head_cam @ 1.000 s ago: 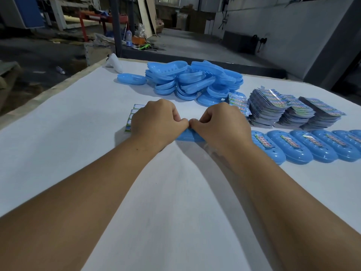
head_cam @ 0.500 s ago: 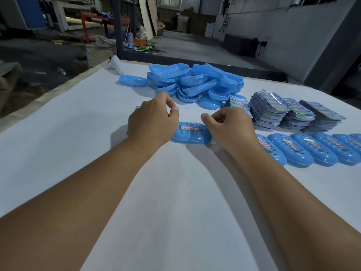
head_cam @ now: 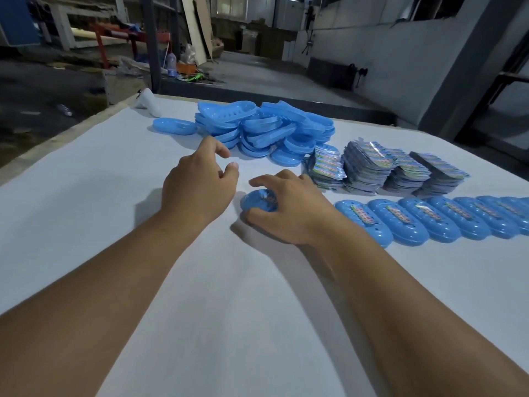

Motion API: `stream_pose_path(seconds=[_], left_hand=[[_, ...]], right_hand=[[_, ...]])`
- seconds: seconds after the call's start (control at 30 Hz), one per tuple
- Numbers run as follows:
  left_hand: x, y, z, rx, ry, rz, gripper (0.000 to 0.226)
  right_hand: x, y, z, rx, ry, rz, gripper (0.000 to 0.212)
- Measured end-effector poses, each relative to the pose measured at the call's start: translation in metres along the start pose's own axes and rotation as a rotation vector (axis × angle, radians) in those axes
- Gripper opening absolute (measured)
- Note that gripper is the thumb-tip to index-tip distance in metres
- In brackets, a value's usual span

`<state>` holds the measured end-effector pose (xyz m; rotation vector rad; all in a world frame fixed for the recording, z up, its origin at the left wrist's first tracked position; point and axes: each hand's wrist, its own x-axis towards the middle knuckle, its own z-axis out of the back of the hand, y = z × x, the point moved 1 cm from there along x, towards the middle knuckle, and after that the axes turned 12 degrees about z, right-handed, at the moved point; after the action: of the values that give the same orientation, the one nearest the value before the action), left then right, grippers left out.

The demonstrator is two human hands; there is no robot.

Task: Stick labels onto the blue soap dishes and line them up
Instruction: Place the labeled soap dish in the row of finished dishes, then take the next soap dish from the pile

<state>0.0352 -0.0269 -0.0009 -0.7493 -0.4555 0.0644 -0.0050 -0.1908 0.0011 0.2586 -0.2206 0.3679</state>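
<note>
A labelled blue soap dish point(head_cam: 257, 200) lies on the white table under my right hand point(head_cam: 289, 209), whose fingers and thumb grip it from above. My left hand point(head_cam: 200, 181) hovers just left of it, empty, with fingers loosely apart and pointing toward the pile of unlabelled blue dishes point(head_cam: 266, 130) at the back. A row of labelled dishes point(head_cam: 429, 219) runs along the right side, starting close to my right wrist. Stacks of colourful label sheets point(head_cam: 383, 170) sit behind that row.
One single blue dish point(head_cam: 174, 126) lies left of the pile, with a white object point(head_cam: 147, 101) near the table's far left edge point(head_cam: 57, 136). Beyond the table are a workshop floor, racks and a grey wall.
Both hands pressed together on the dish, then parted. Now my left hand has lifted away toward the pile, and my right hand has closed over the labelled dish.
</note>
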Motion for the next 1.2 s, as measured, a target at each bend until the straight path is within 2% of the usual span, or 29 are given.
stream_pose_path(seconds=[0.2, 0.3, 0.4, 0.57, 0.7, 0.83, 1.03, 1.2], left_hand=[[-0.004, -0.003, 0.004, -0.011, 0.020, 0.008, 0.022], [-0.006, -0.005, 0.007, -0.019, 0.036, 0.007, 0.022], [-0.007, -0.007, 0.010, -0.025, 0.050, 0.007, 0.022], [-0.008, -0.008, 0.010, -0.028, 0.065, 0.011, 0.023], [-0.007, -0.007, 0.010, -0.030, 0.067, 0.014, 0.021], [-0.006, -0.005, 0.009, -0.023, 0.080, 0.004, 0.017], [-0.005, -0.003, 0.007, -0.014, 0.085, 0.011, 0.008], [-0.007, 0.000, 0.004, -0.019, 0.088, 0.021, 0.008]], right_hand=[[-0.013, -0.015, 0.014, -0.171, 0.094, -0.175, 0.065], [-0.018, -0.024, 0.025, -0.245, 0.125, -0.205, 0.067], [-0.022, -0.031, 0.033, -0.313, 0.160, -0.217, 0.060], [-0.024, -0.039, 0.039, -0.288, 0.222, -0.255, 0.052], [-0.028, -0.045, 0.042, -0.213, 0.219, -0.286, 0.053], [-0.029, -0.050, 0.047, -0.215, 0.242, -0.275, 0.043], [-0.025, -0.044, 0.040, -0.156, 0.148, -0.210, 0.051], [-0.013, -0.027, 0.023, -0.039, -0.034, -0.045, 0.037]])
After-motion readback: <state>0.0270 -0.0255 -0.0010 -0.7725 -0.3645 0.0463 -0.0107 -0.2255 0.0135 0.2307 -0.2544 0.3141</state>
